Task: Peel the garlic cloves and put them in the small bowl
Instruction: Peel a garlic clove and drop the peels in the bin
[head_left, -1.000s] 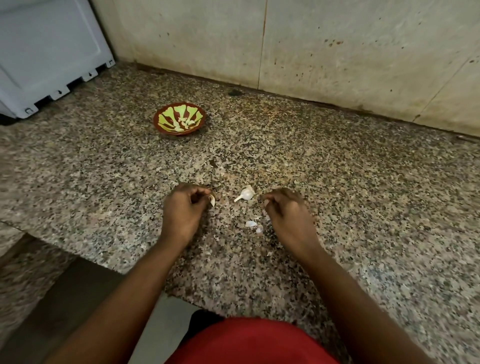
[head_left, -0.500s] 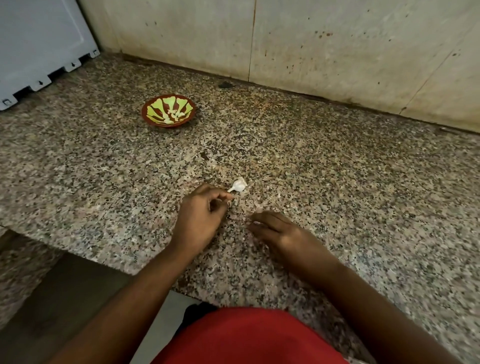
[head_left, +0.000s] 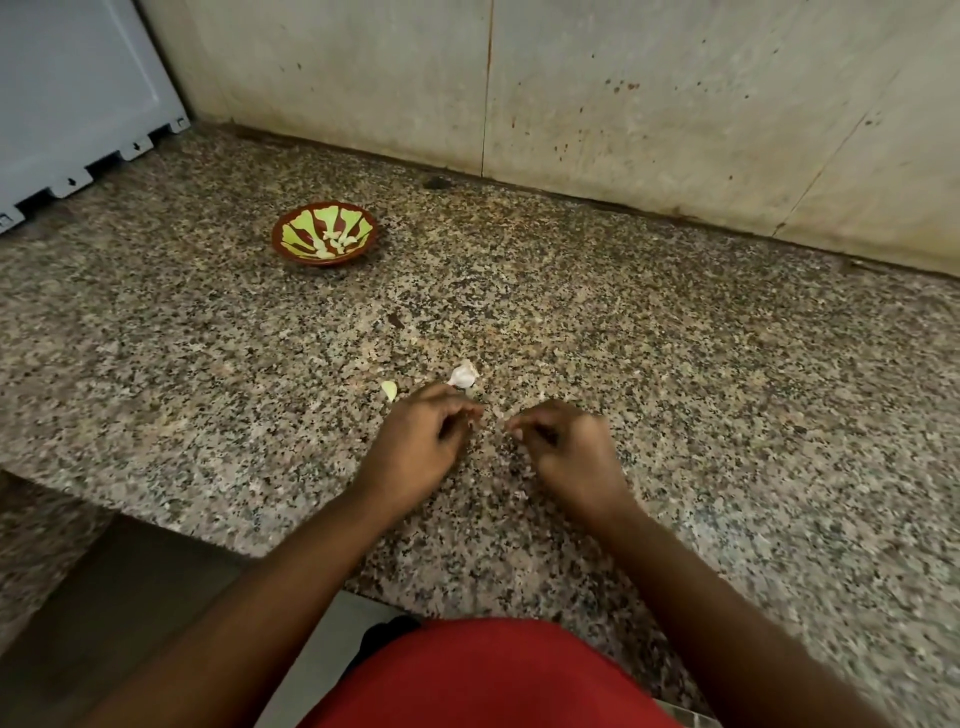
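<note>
- Granite countertop (head_left: 675, 415), speckled grey/black/tan. Both hands sit low on it, near its front edge. Landmark for everything below: the garlic piece (head_left: 464, 375).
- Left hand (head_left: 415, 441): fingers curled, thumb and fingertips drawn together just in front of the garlic piece, about touching its stem end. Whether anything is pinched between them can't be told.
- Right hand (head_left: 569, 449): also curled, fingertips bunched in a pinch, in front and right of the garlic piece. Something small and pale shows at the tips; too small to say whether it is skin or a clove.
- The two hands are close but apart, fingertips pointing at each other across a narrow gap.
- Garlic piece: white, papery skin on, lying on the counter.
- Peeled clove (head_left: 389, 390): pale yellow, loose on the counter, just left of the garlic piece, beside the left hand's knuckles, not touching.
- Small bowl (head_left: 291, 236): brown rim, yellow-green pattern inside, well behind and left of the garlic piece. Several pale peeled cloves lie in it.
- Grey plastic crate (head_left: 78, 93): far behind-left of the garlic, past the bowl, standing on the counter. No readable writing on it.
- Wall (head_left: 675, 104): beige tile, stained, behind the garlic at the counter's back edge. No labels or brands.
- Red garment (head_left: 483, 675) at bottom of the view.
</note>
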